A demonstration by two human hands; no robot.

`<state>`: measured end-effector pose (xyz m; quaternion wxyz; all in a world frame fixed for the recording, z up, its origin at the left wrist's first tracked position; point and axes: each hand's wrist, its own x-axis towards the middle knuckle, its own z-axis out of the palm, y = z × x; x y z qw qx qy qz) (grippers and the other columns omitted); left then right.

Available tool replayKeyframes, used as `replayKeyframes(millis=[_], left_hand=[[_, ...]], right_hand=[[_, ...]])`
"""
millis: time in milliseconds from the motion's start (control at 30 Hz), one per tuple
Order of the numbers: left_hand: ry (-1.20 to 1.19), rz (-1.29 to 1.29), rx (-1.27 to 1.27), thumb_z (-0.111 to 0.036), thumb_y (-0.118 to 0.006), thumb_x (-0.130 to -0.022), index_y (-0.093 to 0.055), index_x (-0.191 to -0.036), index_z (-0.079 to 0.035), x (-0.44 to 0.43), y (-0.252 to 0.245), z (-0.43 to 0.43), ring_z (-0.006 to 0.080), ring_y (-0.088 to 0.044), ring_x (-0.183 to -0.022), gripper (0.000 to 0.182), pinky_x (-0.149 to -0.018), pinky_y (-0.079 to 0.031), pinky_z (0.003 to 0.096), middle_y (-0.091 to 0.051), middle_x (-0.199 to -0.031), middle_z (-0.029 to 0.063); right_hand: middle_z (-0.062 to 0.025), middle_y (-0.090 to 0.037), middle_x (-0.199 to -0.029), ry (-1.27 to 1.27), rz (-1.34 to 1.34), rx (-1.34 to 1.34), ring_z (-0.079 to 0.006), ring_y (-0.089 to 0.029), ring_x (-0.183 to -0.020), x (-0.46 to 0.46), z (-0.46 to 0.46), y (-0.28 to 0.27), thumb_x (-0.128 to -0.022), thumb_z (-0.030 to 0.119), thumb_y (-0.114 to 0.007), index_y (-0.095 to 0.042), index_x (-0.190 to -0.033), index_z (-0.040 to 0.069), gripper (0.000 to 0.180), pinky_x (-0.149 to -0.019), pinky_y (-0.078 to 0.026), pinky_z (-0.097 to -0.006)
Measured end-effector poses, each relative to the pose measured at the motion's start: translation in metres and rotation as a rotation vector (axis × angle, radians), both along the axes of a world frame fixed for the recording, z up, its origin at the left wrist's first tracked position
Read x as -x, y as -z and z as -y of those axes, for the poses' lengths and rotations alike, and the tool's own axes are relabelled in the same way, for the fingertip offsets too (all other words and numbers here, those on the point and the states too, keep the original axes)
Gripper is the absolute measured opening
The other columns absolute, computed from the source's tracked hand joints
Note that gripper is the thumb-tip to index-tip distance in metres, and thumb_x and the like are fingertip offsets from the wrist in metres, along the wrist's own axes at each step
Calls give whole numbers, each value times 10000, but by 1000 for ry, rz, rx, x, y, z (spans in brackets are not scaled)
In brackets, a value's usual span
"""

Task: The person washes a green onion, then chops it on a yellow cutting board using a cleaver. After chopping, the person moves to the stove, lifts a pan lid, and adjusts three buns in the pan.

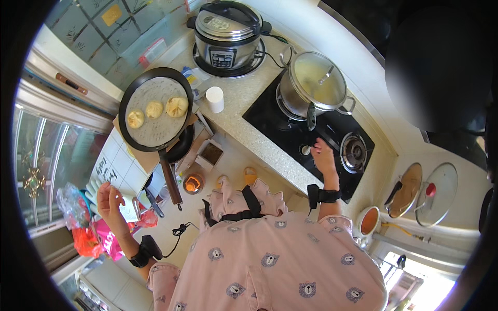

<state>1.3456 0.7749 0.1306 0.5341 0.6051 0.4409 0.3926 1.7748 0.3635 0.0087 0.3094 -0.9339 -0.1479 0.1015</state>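
Observation:
My right hand (323,156) hovers over the black glass gas hob (268,112), its fingers bent just beside a round control knob (305,149). It holds nothing that I can see. Behind it, a steel pot (295,93) with a glass lid (321,77) sits on one burner; pale yellowish contents show through the lid. The other burner (353,152), to the right of this hand, has no pot on it. Off to the left, my left hand (111,200) is raised with loosely curled fingers and nothing in it, near a pale glove (92,190).
A frying pan (130,83) with three buns (154,109) on a perforated liner stands at left, its handle (170,180) pointing towards me. An electric pressure cooker (227,42) and a white cylindrical container (215,99) are on the counter (241,89). Pot lids (437,198) hang at right.

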Motion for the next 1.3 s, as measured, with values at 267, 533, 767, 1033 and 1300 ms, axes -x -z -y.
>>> replayKeyframes(millis=[267,533,767,1033,1300], left_hand=[[145,-110,49,-69,-603,-877,-597,-1025,-9,-88,-14,88,72,-563,-737,159,-606,-444,211,-609,-851,18],[370,-254,74,-78,-612,-884,-610,-1069,-13,-142,-8,158,79,-597,-805,196,-660,-483,221,-631,-959,10],[517,-284,-40,-79,-603,-886,-600,-1091,-19,-189,-23,178,100,-605,-827,214,-706,-488,235,-635,-976,30],[761,-77,46,-129,-584,-914,-498,-1264,-37,-327,-1,140,110,-552,-961,372,-830,-471,262,-570,-1080,51],[852,-213,73,-354,-629,-882,-354,-1389,-8,-505,45,94,253,-447,-1245,673,-1012,-369,334,-467,-1331,192]], right_hand=[[-222,-596,-1173,125,1,-95,-254,-629,-991,-85,47,25,-867,208,-633,-397,-1328,-51,579,-856,-480,-349],[-209,-548,-1202,426,-87,-610,-273,-564,-1090,-166,76,36,-941,262,-509,-321,-1364,-81,576,-906,-457,-355],[-205,-510,-1265,340,-142,-856,-290,-537,-1123,-191,72,34,-964,251,-481,-387,-1334,-67,496,-948,-442,-366],[-92,-632,-1008,517,-328,-1012,-184,-614,-896,-191,45,23,-911,178,-533,-512,-1203,-16,352,-778,-485,-293],[17,-531,-785,556,-461,-1154,-94,-507,-708,-196,31,17,-941,154,-488,-531,-1157,46,245,-731,-450,-297]])
